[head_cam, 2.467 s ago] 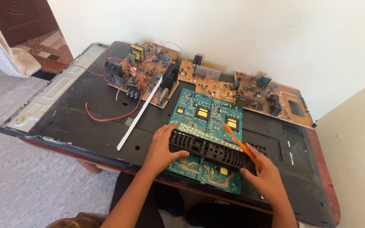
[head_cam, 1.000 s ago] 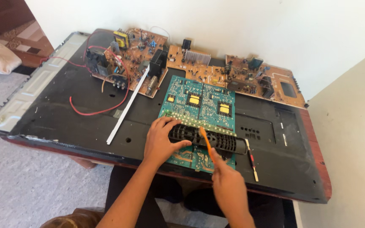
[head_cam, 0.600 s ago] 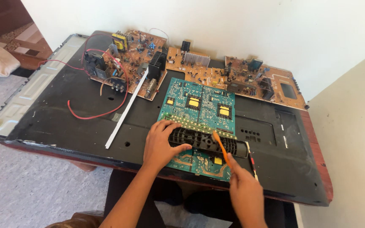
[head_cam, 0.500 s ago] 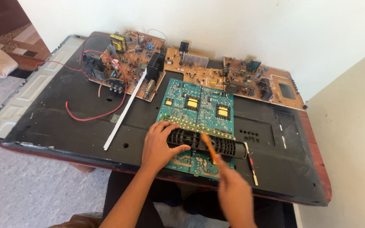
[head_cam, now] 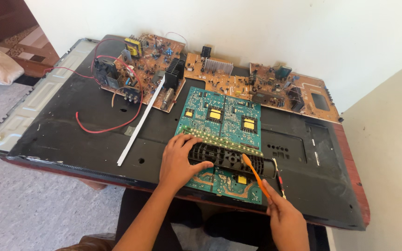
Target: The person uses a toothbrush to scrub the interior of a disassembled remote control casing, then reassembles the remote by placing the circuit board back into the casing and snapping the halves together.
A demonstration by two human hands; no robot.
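Note:
My left hand (head_cam: 178, 160) rests on the left end of a long black slotted plastic part (head_cam: 229, 159) and holds it down on a green circuit board (head_cam: 222, 123). My right hand (head_cam: 284, 218) grips an orange toothbrush (head_cam: 254, 172) by its handle. The brush head touches the black part near its right end. The green board lies on the black back panel of a flat television (head_cam: 70, 135) laid face down.
Brown circuit boards (head_cam: 145, 65) with red wires (head_cam: 103, 126) sit at the back left, and more brown boards (head_cam: 275, 86) along the wall. A white strip (head_cam: 140, 123) lies diagonally on the panel. A wall rises at the right.
The orange toothbrush has swept back and forth along the right half of the black part. My left hand has stayed pressed on the left end.

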